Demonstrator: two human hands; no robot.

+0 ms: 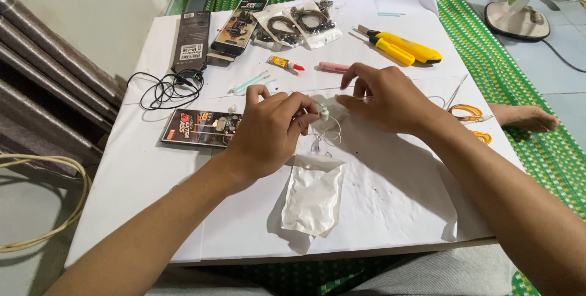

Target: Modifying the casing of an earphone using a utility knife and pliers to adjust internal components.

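Observation:
My left hand pinches a small white earbud over the middle of the paper-covered table. My right hand is close beside it, fingertips pinched on the thin white cable that loops down between both hands. A white plastic pouch lies flat just below my hands.
At the back lie yellow pliers, a pink tube, a small glue tube, bags of earphones and dark packages. A black cable and a printed card lie left. Orange-handled scissors lie right; a fan base stands on the floor.

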